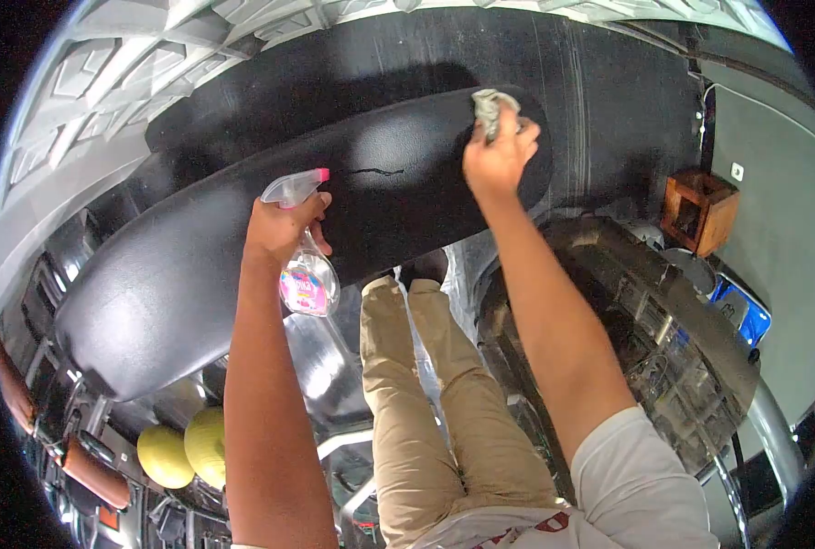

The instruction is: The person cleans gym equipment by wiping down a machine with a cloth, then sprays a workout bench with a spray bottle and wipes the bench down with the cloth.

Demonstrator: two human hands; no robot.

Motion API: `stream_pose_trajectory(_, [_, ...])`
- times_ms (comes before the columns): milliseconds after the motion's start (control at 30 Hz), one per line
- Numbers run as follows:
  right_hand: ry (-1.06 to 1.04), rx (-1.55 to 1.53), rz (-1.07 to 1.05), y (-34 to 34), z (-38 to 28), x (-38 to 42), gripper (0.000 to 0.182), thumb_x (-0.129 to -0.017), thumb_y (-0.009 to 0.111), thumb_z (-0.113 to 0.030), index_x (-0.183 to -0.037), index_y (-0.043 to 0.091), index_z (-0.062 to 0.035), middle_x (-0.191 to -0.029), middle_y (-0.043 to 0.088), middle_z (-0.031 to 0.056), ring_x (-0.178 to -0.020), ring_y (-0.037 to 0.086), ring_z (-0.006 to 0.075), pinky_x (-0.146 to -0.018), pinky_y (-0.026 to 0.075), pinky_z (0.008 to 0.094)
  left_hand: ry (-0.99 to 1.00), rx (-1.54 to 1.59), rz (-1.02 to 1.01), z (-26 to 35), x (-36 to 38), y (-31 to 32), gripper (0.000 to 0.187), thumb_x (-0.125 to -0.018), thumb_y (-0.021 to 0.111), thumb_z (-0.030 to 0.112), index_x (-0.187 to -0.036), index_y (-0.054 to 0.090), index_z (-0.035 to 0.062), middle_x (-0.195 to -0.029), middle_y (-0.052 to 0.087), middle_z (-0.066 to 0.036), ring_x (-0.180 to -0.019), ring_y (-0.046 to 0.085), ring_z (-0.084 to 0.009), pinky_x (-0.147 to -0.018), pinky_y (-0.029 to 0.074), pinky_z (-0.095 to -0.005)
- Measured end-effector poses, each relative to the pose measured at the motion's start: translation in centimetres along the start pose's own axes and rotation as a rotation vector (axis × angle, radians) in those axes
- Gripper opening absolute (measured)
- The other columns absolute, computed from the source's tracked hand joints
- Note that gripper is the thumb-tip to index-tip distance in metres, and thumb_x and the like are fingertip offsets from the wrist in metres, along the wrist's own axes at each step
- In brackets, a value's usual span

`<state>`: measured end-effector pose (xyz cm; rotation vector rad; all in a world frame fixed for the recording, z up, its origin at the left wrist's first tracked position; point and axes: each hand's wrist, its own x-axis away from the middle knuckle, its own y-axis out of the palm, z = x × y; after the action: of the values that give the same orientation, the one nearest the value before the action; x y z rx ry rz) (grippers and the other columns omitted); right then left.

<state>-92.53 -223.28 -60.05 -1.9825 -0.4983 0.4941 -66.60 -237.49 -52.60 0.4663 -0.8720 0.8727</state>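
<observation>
My left hand (281, 229) is wrapped round the neck of a clear spray bottle (309, 285) with a pink nozzle tip and a pink label. It hangs over the near edge of a long black padded bench (174, 265), nozzle to the right. Toward the bench's right end, my right hand (501, 165) grips a crumpled pale cloth (490, 108), which overlaps the far part of the padding in this view. Between the hands, a dark ragged line (377, 171) like a tear marks the black cover.
Two yellow round objects (164, 456) and metal bars lie at lower left. A large dark piece with a rounded edge (599, 240) stands at right, near a wooden box (698, 212) and a blue item (744, 313). White patterned panels (105, 78) line the far left.
</observation>
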Motion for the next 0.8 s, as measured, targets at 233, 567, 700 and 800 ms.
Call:
stream_pose_trajectory(233, [-0.253,-0.146,-0.274,-3.5,-3.8,7.3,0.058,-0.072,0.073,-0.002,-0.125,0.058,-0.0194,-0.129,0.042,0.025,-0.109,0.044,0.0459,-0.089,0.04,0.0547,-0.004,0.03,0.015,-0.1,-0.1,0.0,0.021,-0.079,0.074,0.011,-0.079,0.062,-0.0069,-0.066,0.061,-0.012,-0.045,0.061,-0.0246,-0.041,0.054,-0.0399])
stream_pose_trajectory(567, [-0.457,0.13,-0.687,-8.2,9.1,-0.7,0.042,-0.077,0.066,-0.006,-0.118,0.065,-0.016,-0.113,0.057,0.0211,-0.102,0.054,0.042,-0.091,0.045,0.051,-0.046,-0.013,0.004,0.2,0.0,-0.1,0.022,-0.083,0.074,0.013,-0.085,0.061,-0.0048,-0.069,0.06,-0.011,-0.044,0.06,-0.026,-0.041,0.056,-0.0425])
stream_pose_trajectory(700, [0.3,0.178,-0.386,-4.2,14.5,-4.7,0.049,-0.093,0.061,-0.021,-0.14,0.044,-0.0211,-0.122,0.048,0.0278,-0.112,0.051,0.0506,-0.096,0.044,0.0531,-0.064,-0.018,-0.01,0.2,-0.1,-0.4,0.021,-0.082,0.074,0.012,-0.085,0.061,-0.0036,-0.067,0.061,-0.011,-0.044,0.061,-0.0261,-0.041,0.054,-0.0406])
stream_pose_trajectory(800, [0.321,0.073,-0.261,-2.0,16.9,-3.5,0.047,-0.096,0.058,-0.023,-0.14,0.043,-0.0229,-0.122,0.049,0.0293,-0.11,0.051,0.0515,-0.095,0.043,0.0544,-0.067,-0.062,-0.015,0.5,-0.1,-0.2,0.017,-0.081,0.073,0.009,-0.083,0.061,-0.0034,-0.064,0.061,-0.01,-0.046,0.063,-0.0253,-0.042,0.053,-0.0391])
